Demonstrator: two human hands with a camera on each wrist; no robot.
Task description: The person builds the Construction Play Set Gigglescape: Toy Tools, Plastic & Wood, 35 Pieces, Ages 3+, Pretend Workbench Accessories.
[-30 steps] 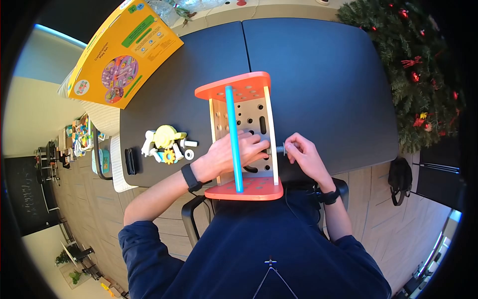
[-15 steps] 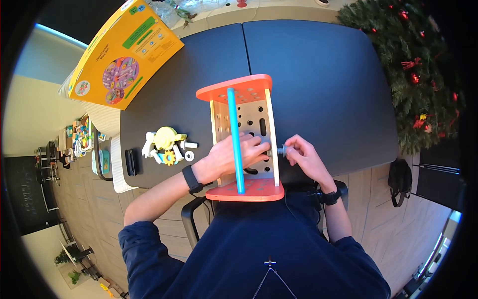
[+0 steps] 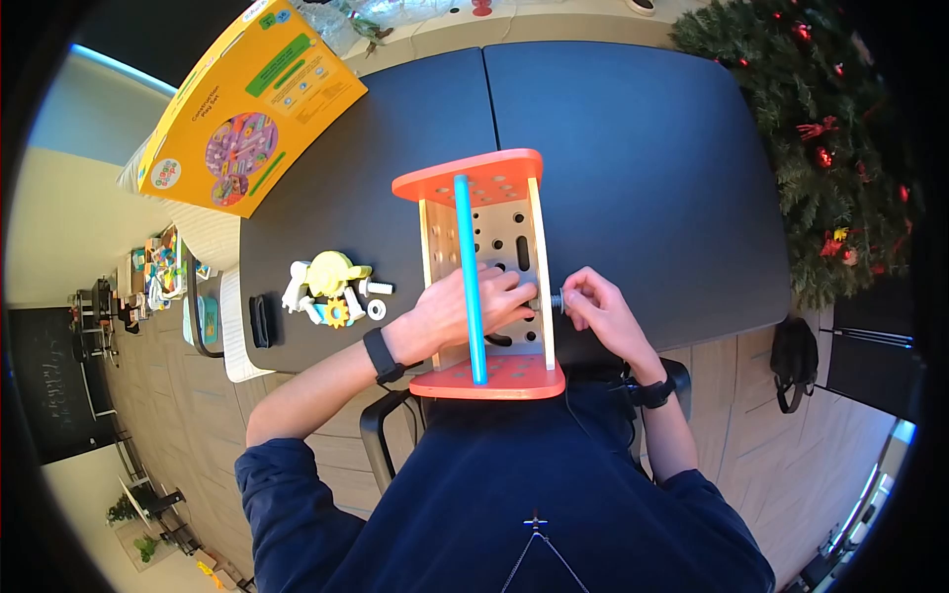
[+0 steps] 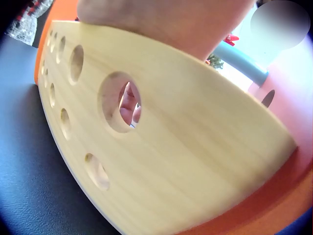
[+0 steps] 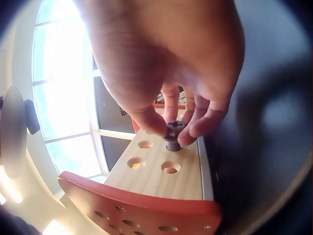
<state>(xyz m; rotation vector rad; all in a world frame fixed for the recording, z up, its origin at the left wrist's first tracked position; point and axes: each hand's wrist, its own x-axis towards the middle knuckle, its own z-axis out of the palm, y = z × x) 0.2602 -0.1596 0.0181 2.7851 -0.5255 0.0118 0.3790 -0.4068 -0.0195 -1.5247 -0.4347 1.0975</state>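
Note:
A toy toolbox (image 3: 425,242) with wooden sides, red end panels and a blue handle bar (image 3: 469,287) stands at the table's near edge. My right hand (image 3: 601,306) pinches the head of a grey screw (image 5: 174,132) between thumb and fingers. The screw's shank sits in a hole of the right-hand wooden side panel (image 5: 188,176). My left hand (image 3: 465,306) reaches under the bar into the box, fingertips at the inner face of that panel, opposite the screw. In the left wrist view, fingers show through a hole of the near side panel (image 4: 186,132); I cannot tell what they hold.
Left of the toolbox lie several loose toy parts, among them a yellow gear (image 3: 336,313), a white nut (image 3: 376,309) and a white screw (image 3: 377,288). A black case (image 3: 260,321) is near the left edge. A yellow box (image 3: 247,119) stands at back left, a decorated tree (image 3: 791,148) at right.
My right fingers have shifted about the screw head, and less of its shank shows outside the panel. The left hand stays inside the box. The toolbox appears slightly further right.

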